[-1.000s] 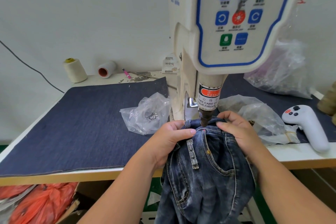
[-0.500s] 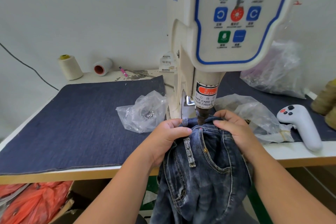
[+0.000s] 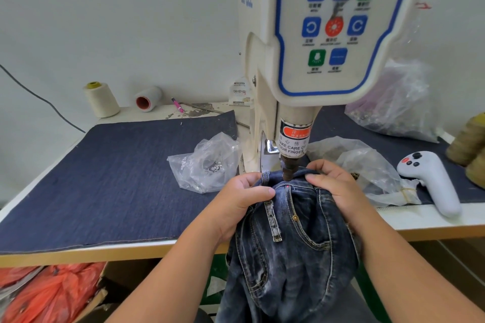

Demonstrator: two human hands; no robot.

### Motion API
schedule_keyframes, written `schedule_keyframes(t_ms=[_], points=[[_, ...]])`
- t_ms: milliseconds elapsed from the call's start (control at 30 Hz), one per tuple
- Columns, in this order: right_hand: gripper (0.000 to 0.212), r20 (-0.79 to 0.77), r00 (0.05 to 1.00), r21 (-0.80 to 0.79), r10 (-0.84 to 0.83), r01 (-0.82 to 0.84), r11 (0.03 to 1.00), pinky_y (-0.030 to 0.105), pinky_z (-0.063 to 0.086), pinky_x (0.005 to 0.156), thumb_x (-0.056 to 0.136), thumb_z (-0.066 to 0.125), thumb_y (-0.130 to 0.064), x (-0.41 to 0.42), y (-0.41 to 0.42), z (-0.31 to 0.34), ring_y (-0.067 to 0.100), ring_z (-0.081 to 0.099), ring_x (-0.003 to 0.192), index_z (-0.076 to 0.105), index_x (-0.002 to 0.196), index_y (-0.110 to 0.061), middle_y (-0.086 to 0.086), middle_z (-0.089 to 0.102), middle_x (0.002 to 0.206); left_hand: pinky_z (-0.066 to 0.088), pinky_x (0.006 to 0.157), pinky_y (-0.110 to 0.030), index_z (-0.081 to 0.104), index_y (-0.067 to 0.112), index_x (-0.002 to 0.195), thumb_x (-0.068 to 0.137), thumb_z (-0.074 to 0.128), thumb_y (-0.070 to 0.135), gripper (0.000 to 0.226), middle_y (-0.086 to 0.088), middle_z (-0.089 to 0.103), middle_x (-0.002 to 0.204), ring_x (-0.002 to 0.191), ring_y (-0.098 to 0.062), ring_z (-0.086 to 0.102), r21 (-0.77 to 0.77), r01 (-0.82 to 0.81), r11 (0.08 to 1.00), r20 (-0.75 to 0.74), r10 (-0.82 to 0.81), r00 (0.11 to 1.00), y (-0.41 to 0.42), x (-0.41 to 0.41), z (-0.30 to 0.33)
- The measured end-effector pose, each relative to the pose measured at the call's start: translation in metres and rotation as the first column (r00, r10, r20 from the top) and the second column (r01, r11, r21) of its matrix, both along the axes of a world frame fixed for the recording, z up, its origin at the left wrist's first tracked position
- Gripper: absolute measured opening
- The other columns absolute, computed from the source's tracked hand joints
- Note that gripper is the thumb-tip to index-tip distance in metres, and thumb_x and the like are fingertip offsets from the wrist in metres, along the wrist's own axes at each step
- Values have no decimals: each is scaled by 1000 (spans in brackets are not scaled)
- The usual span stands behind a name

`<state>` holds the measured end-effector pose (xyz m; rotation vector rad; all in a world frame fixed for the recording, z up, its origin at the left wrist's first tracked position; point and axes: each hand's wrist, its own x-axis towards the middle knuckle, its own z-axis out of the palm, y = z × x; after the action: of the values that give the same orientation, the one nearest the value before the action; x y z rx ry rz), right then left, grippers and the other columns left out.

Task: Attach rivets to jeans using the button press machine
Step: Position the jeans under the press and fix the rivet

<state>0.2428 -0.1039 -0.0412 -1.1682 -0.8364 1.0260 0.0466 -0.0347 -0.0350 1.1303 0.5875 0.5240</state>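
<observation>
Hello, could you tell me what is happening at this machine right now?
A person is holding a pair of dark jeans under the punch of a button press machine. The left hand and right hand each pinch the waistband, one on either side of the punch tip, with the denim bunched over the table edge. One rivet already sits at the pocket corner. A plastic bag of metal parts lies left of the machine.
</observation>
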Motion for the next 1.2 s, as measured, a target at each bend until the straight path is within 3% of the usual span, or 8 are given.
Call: schedule_keyframes(t_ms=[433,1033,1200], points=[[20,54,999,-23,-6,7,1000,31,52,69,90,56,8,-1,-1,2,17,64,67,63,86,-11,7,68,75,52,98,-55,68,3,118,80,65,1,38,-32,64,122,106,-41,64,-17,53,998,32,-52,998,2,-2,0],[20,47,999,-22,5,-4,1000,26,55,64,90,56,8,2,1,-2,15,66,65,63,85,-10,5,70,73,52,98,-53,67,3,121,80,66,1,41,-31,64,122,106,-39,65,-20,65,998,63,-64,996,4,-3,-3],[20,42,999,-21,10,-9,1000,24,55,61,90,55,8,1,0,0,14,66,63,63,85,-9,6,69,72,51,96,-49,69,4,117,78,59,4,40,-26,67,112,96,-35,66,-38,72,997,70,-69,995,6,-3,-6]])
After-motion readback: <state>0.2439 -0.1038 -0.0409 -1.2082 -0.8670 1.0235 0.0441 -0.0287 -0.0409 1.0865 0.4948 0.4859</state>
